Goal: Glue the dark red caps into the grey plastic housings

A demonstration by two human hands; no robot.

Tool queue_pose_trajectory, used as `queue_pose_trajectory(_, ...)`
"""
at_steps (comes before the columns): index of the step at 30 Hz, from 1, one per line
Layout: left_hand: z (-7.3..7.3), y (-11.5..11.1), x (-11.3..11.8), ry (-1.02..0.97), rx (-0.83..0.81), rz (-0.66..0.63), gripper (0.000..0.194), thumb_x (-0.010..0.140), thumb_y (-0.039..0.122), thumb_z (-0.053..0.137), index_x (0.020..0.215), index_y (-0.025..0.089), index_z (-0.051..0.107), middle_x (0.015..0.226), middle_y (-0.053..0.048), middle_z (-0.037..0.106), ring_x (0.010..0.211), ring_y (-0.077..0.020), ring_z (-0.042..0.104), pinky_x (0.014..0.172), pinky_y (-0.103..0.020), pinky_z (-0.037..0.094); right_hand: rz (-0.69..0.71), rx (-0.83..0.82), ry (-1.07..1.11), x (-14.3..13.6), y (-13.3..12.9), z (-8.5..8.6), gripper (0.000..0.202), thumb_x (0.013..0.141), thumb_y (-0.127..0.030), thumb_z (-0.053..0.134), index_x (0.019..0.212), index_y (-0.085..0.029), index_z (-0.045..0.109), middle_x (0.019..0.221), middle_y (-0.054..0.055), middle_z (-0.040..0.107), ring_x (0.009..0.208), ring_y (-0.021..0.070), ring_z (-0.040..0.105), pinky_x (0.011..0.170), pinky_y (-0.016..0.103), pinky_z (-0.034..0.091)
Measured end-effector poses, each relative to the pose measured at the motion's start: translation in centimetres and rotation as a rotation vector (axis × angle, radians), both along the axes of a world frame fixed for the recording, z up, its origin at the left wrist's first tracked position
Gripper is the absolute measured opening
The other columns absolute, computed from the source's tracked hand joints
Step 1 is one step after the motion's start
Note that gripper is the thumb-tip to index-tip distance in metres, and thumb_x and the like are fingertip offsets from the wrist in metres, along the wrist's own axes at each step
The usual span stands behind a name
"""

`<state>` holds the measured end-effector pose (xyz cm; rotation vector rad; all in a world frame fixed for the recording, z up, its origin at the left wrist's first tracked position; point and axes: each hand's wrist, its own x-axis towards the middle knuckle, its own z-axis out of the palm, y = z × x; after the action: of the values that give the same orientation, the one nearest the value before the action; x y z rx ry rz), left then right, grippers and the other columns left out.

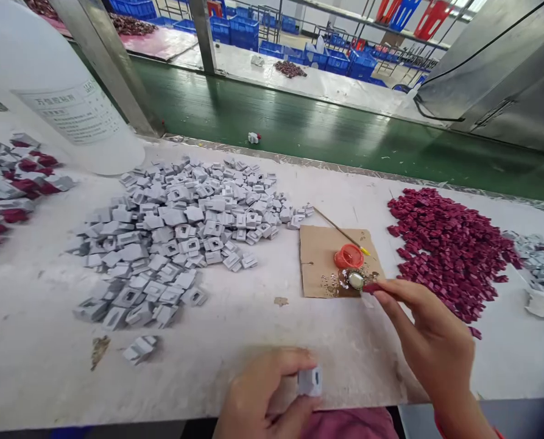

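Observation:
Near the table's front edge, my left hand (267, 393) grips a small grey plastic part (310, 381) with a slot in it, between thumb and fingers. My right hand (429, 341) pinches a small dark red piece (371, 287), held at a small round dish of pale glue (356, 280). That dish rests on a cardboard piece (315, 262) marked with wet spots. Beside it on the cardboard stands a small orange-red cup (349, 256), with a thin stick (338, 227) lying behind it. A heap of grey parts (180, 225) spreads to the left, and a heap of dark red pieces (449, 244) lies to the right.
Behind the table runs a green conveyor belt (299, 116) carrying one small part (254, 138). A large white bottle (70, 97) stands at the back left, near mixed grey and red parts (13, 183). One grey part (140, 349) lies alone at the front left.

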<state>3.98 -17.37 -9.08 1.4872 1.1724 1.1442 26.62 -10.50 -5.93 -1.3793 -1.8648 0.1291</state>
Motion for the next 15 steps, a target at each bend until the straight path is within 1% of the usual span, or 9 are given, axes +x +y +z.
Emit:
queue_pose_trajectory(1, -0.1, 0.1, 0.0, 0.079, 0.058, 0.006, 0.044, 0.074, 0.004, 0.068, 0.108, 0.031, 0.059, 0.104, 0.007, 0.073, 0.1, -0.0091, 0.068, 0.092, -0.013, 0.048, -0.002, -0.039, 0.089, -0.4, -0.9, 0.1, 0.015, 0.089, -0.019, 0.063, 0.103, -0.024, 0.066, 0.094, 0.0, 0.068, 0.086, 0.0133, 0.064, 0.079, 0.022, 0.053)
queue_pose_trajectory(3, -0.2, 0.4, 0.0, 0.191, 0.152, 0.002, 0.041, 0.075, 0.004, 0.066, 0.108, 0.027, 0.056, 0.106, 0.005, 0.073, 0.107, -0.0095, 0.065, 0.099, -0.014, 0.044, 0.053, -0.146, 0.243, -1.5, -2.7, 0.2, 0.012, 0.09, -0.019, 0.062, 0.1, -0.025, 0.065, 0.088, -0.001, 0.067, 0.08, 0.0115, 0.064, 0.071, 0.018, 0.055)
queue_pose_trajectory(5, -0.2, 0.6, 0.0, 0.25, 0.211, -0.027, 0.034, 0.079, 0.008, 0.066, 0.108, 0.024, 0.056, 0.107, 0.003, 0.072, 0.111, -0.0109, 0.062, 0.1, -0.016, 0.044, 0.135, -0.234, 0.345, -2.8, -4.3, -0.1, 0.012, 0.09, -0.018, 0.06, 0.099, -0.025, 0.065, 0.086, -0.001, 0.066, 0.079, 0.0113, 0.064, 0.068, 0.017, 0.056)
queue_pose_trajectory(6, -0.2, 0.7, 0.0, 0.266, 0.224, -0.04, 0.031, 0.081, 0.011, 0.066, 0.108, 0.023, 0.057, 0.106, 0.002, 0.072, 0.11, -0.0115, 0.062, 0.099, -0.016, 0.045, 0.168, -0.256, 0.382, -3.3, -4.8, -0.3, 0.013, 0.09, -0.017, 0.06, 0.099, -0.024, 0.065, 0.087, 0.0, 0.066, 0.081, 0.0117, 0.064, 0.068, 0.018, 0.057)
queue_pose_trajectory(8, -0.1, 0.8, -0.1, 0.293, 0.222, -0.054, 0.028, 0.085, 0.017, 0.064, 0.112, 0.022, 0.057, 0.105, 0.0, 0.07, 0.104, -0.0117, 0.064, 0.095, -0.017, 0.049, 0.203, -0.263, 0.427, -4.2, -5.6, -0.8, 0.015, 0.089, -0.015, 0.061, 0.1, -0.024, 0.065, 0.091, 0.001, 0.067, 0.085, 0.0125, 0.065, 0.071, 0.019, 0.057)
queue_pose_trajectory(10, 0.0, 0.8, -0.3, 0.326, 0.192, -0.061, 0.029, 0.089, 0.019, 0.06, 0.118, 0.022, 0.055, 0.106, -0.002, 0.068, 0.1, -0.0118, 0.064, 0.09, -0.017, 0.051, 0.21, -0.239, 0.435, -4.7, -5.9, -1.3, 0.016, 0.087, -0.013, 0.062, 0.099, -0.023, 0.065, 0.091, 0.002, 0.068, 0.085, 0.0132, 0.065, 0.071, 0.019, 0.058)
queue_pose_trajectory(12, 0.0, 0.7, -0.5, 0.351, 0.159, -0.074, 0.031, 0.092, 0.017, 0.055, 0.123, 0.021, 0.052, 0.108, -0.003, 0.068, 0.101, -0.0123, 0.064, 0.09, -0.018, 0.052, 0.207, -0.232, 0.418, -4.9, -5.9, -1.7, 0.017, 0.086, -0.011, 0.063, 0.099, -0.022, 0.066, 0.09, 0.002, 0.068, 0.084, 0.014, 0.066, 0.071, 0.02, 0.059)
queue_pose_trajectory(15, 0.0, 0.7, -0.6, 0.368, 0.151, -0.095, 0.032, 0.094, 0.017, 0.052, 0.125, 0.02, 0.05, 0.113, -0.004, 0.067, 0.106, -0.0136, 0.062, 0.093, -0.02, 0.05, 0.204, -0.255, 0.399, -4.8, -6.0, -2.0, 0.021, 0.085, -0.01, 0.062, 0.101, -0.023, 0.066, 0.092, 0.003, 0.069, 0.085, 0.0147, 0.066, 0.072, 0.022, 0.059)
